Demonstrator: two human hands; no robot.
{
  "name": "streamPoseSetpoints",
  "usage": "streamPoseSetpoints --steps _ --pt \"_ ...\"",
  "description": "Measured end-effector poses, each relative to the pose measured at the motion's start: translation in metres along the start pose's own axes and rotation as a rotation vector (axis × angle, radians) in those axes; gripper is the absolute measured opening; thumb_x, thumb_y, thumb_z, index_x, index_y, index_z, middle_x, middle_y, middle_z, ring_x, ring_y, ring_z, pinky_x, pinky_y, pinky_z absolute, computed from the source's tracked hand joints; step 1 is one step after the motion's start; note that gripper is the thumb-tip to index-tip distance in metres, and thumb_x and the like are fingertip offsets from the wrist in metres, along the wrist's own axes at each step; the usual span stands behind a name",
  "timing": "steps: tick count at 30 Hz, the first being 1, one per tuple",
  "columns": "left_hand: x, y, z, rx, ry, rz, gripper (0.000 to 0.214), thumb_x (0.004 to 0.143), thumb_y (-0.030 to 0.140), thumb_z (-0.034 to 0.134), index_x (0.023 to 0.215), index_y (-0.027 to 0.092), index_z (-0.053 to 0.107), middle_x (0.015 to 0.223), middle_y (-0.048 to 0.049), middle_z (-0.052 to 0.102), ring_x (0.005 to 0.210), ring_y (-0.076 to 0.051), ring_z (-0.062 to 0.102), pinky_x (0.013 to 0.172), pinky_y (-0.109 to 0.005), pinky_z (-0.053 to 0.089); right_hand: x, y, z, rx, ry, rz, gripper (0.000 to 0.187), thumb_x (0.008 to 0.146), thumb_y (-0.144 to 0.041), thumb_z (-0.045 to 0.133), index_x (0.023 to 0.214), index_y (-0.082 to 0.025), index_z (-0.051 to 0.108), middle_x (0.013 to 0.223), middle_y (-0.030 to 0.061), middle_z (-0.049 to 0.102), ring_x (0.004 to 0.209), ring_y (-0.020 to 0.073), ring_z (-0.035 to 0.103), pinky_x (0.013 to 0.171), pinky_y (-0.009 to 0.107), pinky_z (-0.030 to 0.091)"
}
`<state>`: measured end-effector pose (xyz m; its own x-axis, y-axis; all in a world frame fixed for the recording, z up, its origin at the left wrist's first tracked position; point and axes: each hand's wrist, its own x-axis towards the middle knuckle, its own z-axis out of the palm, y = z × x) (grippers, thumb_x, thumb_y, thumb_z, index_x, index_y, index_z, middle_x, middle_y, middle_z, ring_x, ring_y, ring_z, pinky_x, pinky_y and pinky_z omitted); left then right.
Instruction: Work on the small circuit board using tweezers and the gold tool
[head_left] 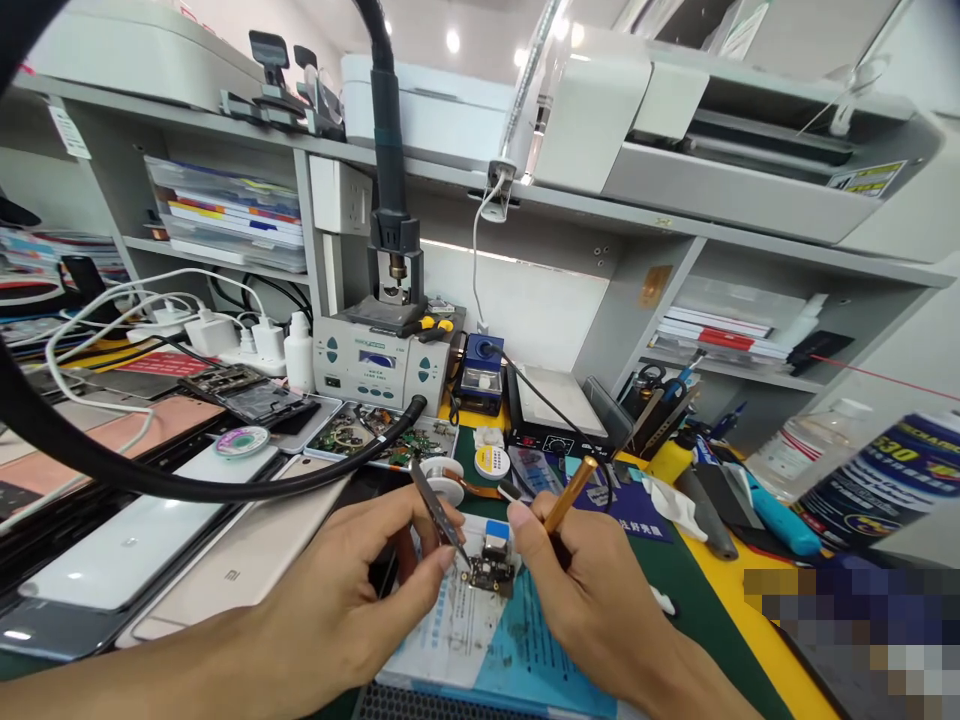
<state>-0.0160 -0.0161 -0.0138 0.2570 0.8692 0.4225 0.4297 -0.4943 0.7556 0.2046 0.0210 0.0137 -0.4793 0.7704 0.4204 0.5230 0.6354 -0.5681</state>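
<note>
My left hand (375, 580) is closed around a pair of dark tweezers (435, 505), whose tips point down at a small black circuit board (491, 576). The board has a metal block with a blue top (496, 535) at its upper edge. It lies on a blue and white printed sheet (465, 640). In my right hand (581, 570) is a slim gold-coloured pen-shaped tool (574, 490), gripped like a pencil. Its working end is hidden behind my fingers, so I cannot tell if it touches the board.
Behind my hands are a wire spool (441, 480), a tray of circuit boards (390, 435), a hot-air station (382, 365) and a flat heating plate (555, 405). Phones (225, 570) crowd the left side. A thick black hose (225, 488) arches across. Bottles (810, 445) stand right.
</note>
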Motion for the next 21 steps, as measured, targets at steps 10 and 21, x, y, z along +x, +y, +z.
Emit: streamPoseSetpoints --steps 10,21 --pt "0.002 0.005 -0.004 0.069 -0.052 0.043 0.012 0.098 0.023 0.052 0.101 0.018 0.063 0.096 -0.0054 0.066 0.082 -0.018 0.065 0.076 -0.029 0.054 -0.002 -0.001 0.003 0.037 0.153 -0.078 0.042 0.104 -0.022 0.043 0.063 -0.022 0.034 0.057 -0.0058 0.030 0.046 0.0100 0.030 0.050 0.030 0.024" --pt "-0.006 0.007 -0.002 0.137 0.130 0.211 0.022 0.092 0.010 0.062 0.110 0.023 0.064 0.101 0.0006 0.071 0.093 -0.015 0.070 0.079 -0.020 0.057 -0.011 -0.008 0.005 0.224 0.110 0.096 0.042 0.106 -0.035 0.047 0.067 -0.020 0.051 0.059 -0.0010 0.053 0.046 0.0106 0.045 0.045 0.026 0.034"
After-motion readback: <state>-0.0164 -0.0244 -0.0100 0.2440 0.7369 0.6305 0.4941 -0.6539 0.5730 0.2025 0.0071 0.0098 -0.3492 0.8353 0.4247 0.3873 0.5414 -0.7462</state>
